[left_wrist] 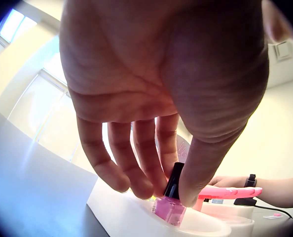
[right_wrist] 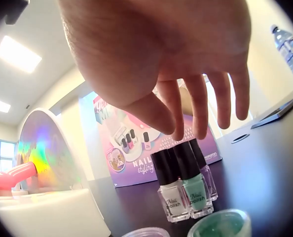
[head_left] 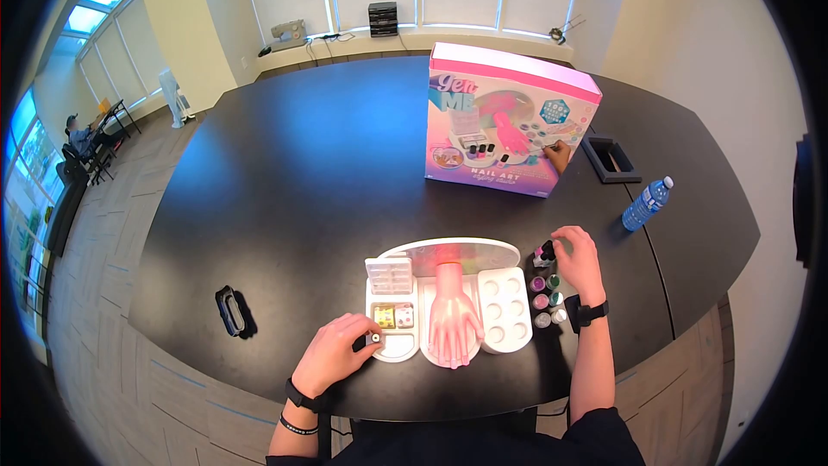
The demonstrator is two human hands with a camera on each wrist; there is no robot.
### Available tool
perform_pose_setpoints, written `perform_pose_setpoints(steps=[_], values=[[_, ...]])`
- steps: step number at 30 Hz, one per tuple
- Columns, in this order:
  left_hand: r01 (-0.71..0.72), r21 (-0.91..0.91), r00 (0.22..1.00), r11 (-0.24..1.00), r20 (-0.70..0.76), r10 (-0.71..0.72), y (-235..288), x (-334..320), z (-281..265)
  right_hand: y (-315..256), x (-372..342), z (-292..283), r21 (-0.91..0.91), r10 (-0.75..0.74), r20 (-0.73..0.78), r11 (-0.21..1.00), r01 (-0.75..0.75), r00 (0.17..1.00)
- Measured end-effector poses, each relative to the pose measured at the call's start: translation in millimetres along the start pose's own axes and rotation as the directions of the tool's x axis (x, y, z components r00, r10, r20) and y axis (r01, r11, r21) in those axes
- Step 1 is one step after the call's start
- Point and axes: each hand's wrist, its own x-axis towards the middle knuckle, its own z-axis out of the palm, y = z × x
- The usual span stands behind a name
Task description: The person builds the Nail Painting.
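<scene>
My left hand [head_left: 335, 352] pinches a nail polish bottle by its black cap. In the left wrist view the bottle [left_wrist: 169, 210] holds pink-purple polish and tilts over the tray's front left compartment. My right hand [head_left: 580, 261] hovers by three nail polish bottles, fingers loosely extended and fingertips close above the caps. In the right wrist view these are a white bottle [right_wrist: 173, 200], a green bottle [right_wrist: 196, 195] and a purple bottle [right_wrist: 210, 182] behind. Between my hands, a pink model hand [head_left: 450, 319] lies palm down on the white tray [head_left: 398, 348], before an oval mirror [head_left: 490, 251].
Several small jars [head_left: 540, 301] of glitter stand right of the tray. Yellow and pink packets [head_left: 385, 318] fill one tray compartment. Behind are a nail art box [head_left: 509, 121], a water bottle [head_left: 647, 204] and a dark square holder [head_left: 611, 160]. A black object [head_left: 231, 311] lies left.
</scene>
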Motion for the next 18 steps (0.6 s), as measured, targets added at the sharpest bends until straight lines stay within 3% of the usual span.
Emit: perform_pose_setpoints(steps=[5, 18], values=[[0.014, -0.005, 1.000, 1.000, 0.010, -0.014, 0.0, 0.2, -0.4, 1.5, 2.8, 4.2, -0.014, 0.071, 0.048, 0.997, -0.070, 0.996], [-0.006, 0.040, 0.999, 0.999, 0.032, 0.004, 3.6, 0.4, -3.9, 2.7, 6.9, 13.7, -0.044, 0.082, 0.053, 0.996, -0.080, 0.995]])
